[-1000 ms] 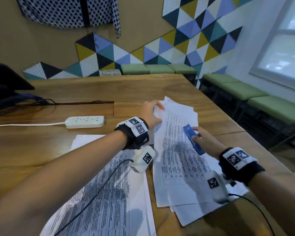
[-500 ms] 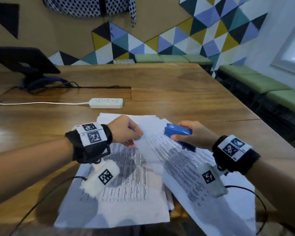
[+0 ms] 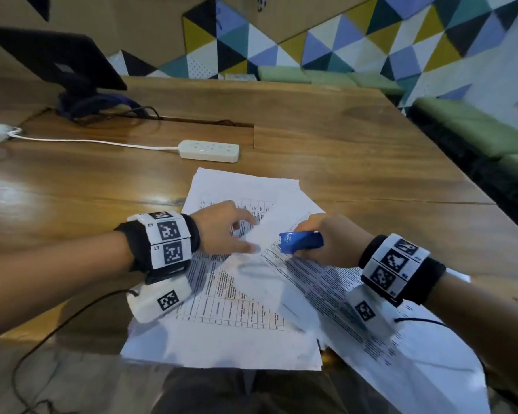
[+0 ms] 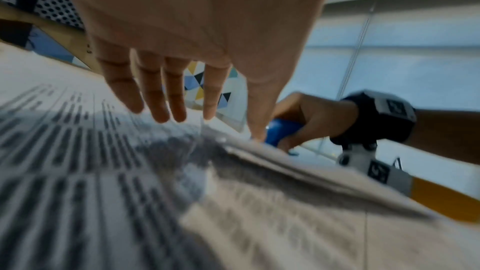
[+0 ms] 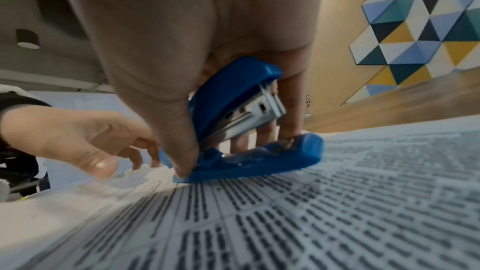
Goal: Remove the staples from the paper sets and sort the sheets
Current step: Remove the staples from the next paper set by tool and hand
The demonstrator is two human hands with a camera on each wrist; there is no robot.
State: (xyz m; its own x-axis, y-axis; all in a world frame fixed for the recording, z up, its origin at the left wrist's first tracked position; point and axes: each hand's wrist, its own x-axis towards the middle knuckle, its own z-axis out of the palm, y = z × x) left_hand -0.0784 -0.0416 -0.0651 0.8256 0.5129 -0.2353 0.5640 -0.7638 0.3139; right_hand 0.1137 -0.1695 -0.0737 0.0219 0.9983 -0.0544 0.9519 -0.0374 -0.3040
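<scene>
Printed paper sheets lie in overlapping piles on the wooden table (image 3: 341,150). One pile (image 3: 222,324) lies under my left wrist, and an angled paper set (image 3: 371,324) lies across it to the right. My left hand (image 3: 243,234) is over the set's upper corner with fingers spread and straight (image 4: 161,98), the thumb pressing the corner down. My right hand (image 3: 326,243) grips a small blue stapler (image 3: 301,242), whose base rests on the printed sheet (image 5: 259,163) just beside the left thumb. In the right wrist view the stapler's metal jaw stands apart from its base.
A white power strip (image 3: 209,150) with its cord lies beyond the papers. A dark screen on a stand (image 3: 63,58) sits at the far left with cables. Green benches (image 3: 473,127) run along the table's right edge. A black wrist cable (image 3: 57,330) trails off the front edge.
The angled paper set has been drawn nearer across the left pile. My left hand went from a curled pinch to spread fingers with the thumb pressing. The stapler hand came close to that corner.
</scene>
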